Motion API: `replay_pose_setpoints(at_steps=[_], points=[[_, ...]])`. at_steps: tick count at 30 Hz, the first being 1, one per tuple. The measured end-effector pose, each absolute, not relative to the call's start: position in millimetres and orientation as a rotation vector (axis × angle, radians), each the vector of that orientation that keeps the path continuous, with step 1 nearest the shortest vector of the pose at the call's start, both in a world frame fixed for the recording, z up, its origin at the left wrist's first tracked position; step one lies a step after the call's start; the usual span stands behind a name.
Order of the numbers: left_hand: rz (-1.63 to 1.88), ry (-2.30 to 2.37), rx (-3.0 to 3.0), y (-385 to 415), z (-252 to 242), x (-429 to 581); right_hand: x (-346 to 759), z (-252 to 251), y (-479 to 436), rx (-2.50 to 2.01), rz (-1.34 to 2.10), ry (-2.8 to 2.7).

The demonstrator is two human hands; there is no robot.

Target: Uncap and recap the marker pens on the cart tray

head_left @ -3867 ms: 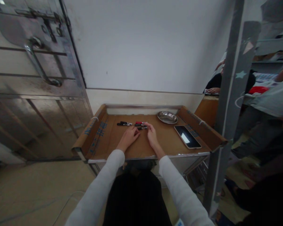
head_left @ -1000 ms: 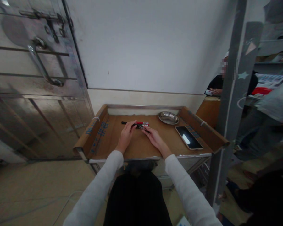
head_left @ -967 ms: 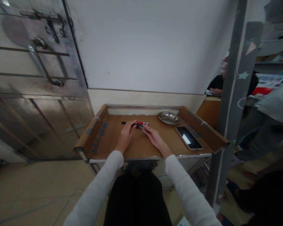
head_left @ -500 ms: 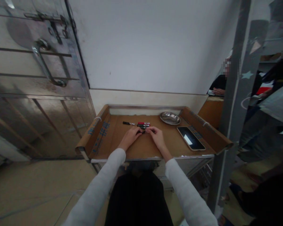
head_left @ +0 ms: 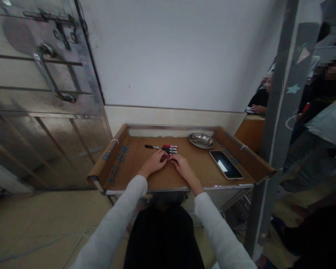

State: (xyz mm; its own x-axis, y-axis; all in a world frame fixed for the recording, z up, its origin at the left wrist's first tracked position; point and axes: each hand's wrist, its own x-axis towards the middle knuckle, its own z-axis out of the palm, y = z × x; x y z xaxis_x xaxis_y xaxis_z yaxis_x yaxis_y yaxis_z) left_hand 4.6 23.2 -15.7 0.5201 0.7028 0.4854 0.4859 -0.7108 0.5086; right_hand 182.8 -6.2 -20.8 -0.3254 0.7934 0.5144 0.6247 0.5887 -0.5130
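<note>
A cardboard-lined tray stands in front of me on a metal cart. Near its far middle lie a few markers side by side, a red one farthest back and black ones nearer me. One black marker lies apart to their left. My left hand and my right hand rest on the cardboard just short of the markers. Their curled fingertips meet in a pinch, and a small dark thing shows between them that I cannot name.
A round metal dish sits at the tray's back right, and a phone with a lit screen lies along the right side. A steel door fills the left. A grey post and other people stand at the right.
A second ago my left hand reached over the markers at the back. Both hands have drawn back toward me and their fingertips now meet just short of the row.
</note>
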Motion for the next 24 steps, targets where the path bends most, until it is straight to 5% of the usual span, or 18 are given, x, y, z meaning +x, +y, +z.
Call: replay_pose_setpoints(at_steps=[5,17,24], points=[[0.986,0.979,2.414,31,-21,5,194,-23,-12,-1.380,0.059,-1.968],[1.070,1.238,2.498,33,-11,11,186,-27,9,-1.360,0.155,-1.829],[1.223,1.882,2.329,39,-12,2,193,-32,7,-1.336,0.185,-1.730]])
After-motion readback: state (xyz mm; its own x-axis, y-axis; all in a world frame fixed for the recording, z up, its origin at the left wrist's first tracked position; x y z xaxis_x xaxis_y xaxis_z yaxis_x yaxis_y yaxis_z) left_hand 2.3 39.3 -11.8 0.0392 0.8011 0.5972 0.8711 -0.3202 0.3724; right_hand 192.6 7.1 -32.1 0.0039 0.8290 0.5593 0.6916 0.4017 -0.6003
